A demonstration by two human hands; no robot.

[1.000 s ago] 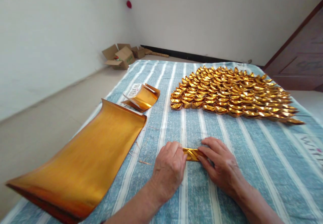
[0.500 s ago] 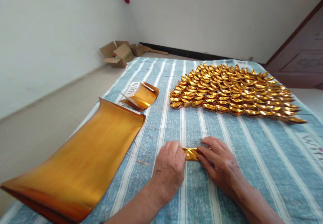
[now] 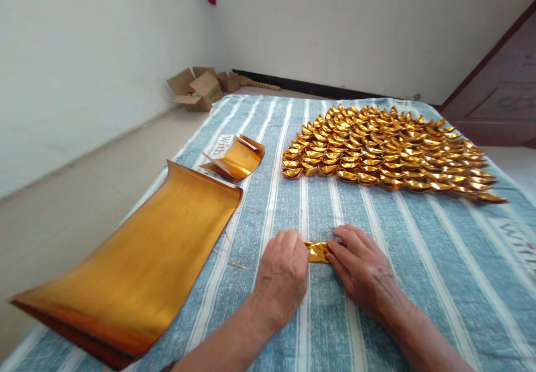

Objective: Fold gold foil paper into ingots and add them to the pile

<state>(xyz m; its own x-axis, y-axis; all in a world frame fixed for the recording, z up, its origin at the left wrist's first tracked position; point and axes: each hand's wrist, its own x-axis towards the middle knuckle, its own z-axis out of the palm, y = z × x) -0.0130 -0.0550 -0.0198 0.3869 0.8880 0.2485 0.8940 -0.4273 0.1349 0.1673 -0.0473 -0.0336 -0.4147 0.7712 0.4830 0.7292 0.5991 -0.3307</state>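
A narrow folded strip of gold foil paper (image 3: 318, 252) lies flat on the striped cloth between my hands. My left hand (image 3: 285, 274) is closed on its left end, fingers curled and covering that end. At the other end my right hand (image 3: 363, 263) pinches the strip between thumb and fingers. Both forearms come in from the bottom edge. A large curved stack of gold foil paper (image 3: 138, 254) lies left of my left hand, and a smaller stack of gold sheets (image 3: 238, 158) sits beyond it.
Many gold paper ingots (image 3: 372, 148) stand in tight rows at the back right of the striped cloth (image 3: 268, 305). Thin scraps (image 3: 239, 265) lie left of my hands. Past the far left edge, open cardboard boxes (image 3: 201, 90) rest on the floor; a reddish-brown door (image 3: 498, 81) is at right.
Both hands stay on the gold strip with almost the same grip. The view has shifted slightly, and the creases on the strip catch the light differently.
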